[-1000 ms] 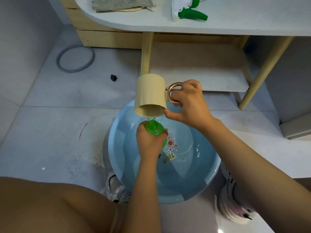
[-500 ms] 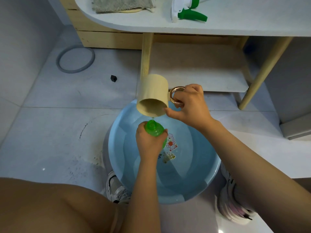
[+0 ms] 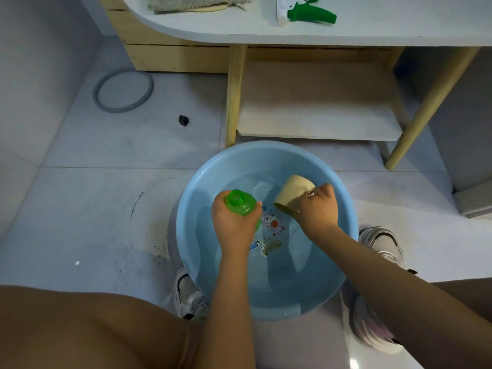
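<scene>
A light blue basin (image 3: 191, 198) with water and a cartoon print on its bottom stands on the floor between my feet. My left hand (image 3: 235, 225) grips a green transparent bottle (image 3: 239, 202) upright over the basin's left side. My right hand (image 3: 318, 209) holds a beige cup (image 3: 291, 193) by its handle, tilted with its mouth down in the water at the basin's right. The cup's handle is hidden under my fingers.
A white-topped wooden table (image 3: 346, 35) stands just behind the basin, with a lower shelf (image 3: 319, 121) and legs (image 3: 234, 102). On it lie a grey cloth (image 3: 197, 2) and a green-and-white spray head (image 3: 306, 13). A grey ring (image 3: 123, 91) and a small black piece (image 3: 183, 120) lie on the floor.
My right hand has lowered the cup from above the bottle down into the basin's water. The left hand with the bottle has stayed over the basin.
</scene>
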Demonstrator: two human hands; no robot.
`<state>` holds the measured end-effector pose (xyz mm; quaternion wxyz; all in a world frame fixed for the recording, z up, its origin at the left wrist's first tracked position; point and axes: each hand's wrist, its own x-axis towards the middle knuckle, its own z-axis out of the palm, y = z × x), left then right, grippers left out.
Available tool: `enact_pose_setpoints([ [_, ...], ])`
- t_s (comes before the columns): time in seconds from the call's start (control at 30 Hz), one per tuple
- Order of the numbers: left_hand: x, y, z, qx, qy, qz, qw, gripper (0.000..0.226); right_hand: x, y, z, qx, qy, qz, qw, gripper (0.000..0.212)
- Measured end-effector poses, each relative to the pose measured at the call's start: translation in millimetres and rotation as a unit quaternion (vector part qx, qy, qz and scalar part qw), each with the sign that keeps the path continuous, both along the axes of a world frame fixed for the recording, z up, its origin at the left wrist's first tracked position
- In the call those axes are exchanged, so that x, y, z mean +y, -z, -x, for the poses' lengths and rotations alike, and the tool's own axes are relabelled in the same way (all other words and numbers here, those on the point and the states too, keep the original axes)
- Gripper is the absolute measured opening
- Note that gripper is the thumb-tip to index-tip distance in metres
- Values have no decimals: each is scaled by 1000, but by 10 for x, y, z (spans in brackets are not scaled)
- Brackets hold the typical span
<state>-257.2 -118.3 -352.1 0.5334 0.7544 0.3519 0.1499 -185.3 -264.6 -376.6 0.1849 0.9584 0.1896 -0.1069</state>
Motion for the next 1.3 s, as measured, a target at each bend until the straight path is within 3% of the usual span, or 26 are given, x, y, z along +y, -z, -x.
enact_pose_setpoints([
  [0.1,0,20,11,5,4,-5,1000,55,-36,141,76,55,-16,-5,998,7],
  [0.27,2,23,9,4,4,-16,1000,55,50,177,89,110,-31,4,993,26],
  [0.37,0,6,9,-2,-3,-12,1000,53,83,-6,-4,141,52,-61,987,33],
  [0.47,5,16,13,-9,-4,-12,1000,52,-11,-90,-189,218,205,-196,934,40],
  [0.57,5,10,19,-11,-1,-13,1000,54,-120,-185,-327,256,325,-363,835,40],
  [0.63,6,18,16,-4,1,-14,1000,54,-152,-265,-397,257,348,-434,790,38],
  [0.73,-21,18,10,4,11,-10,1000,56,-147,-433,-457,266,320,-486,769,40],
  [0.87,-64,23,-8,20,18,-5,1000,51,-62,-676,-468,250,249,-529,772,46],
  [1.07,-77,31,-42,32,25,-13,999,49,137,-820,-416,151,97,-530,829,56],
  [1.3,-88,34,-52,51,31,-10,998,54,228,-836,-335,45,-25,-501,864,54],
])
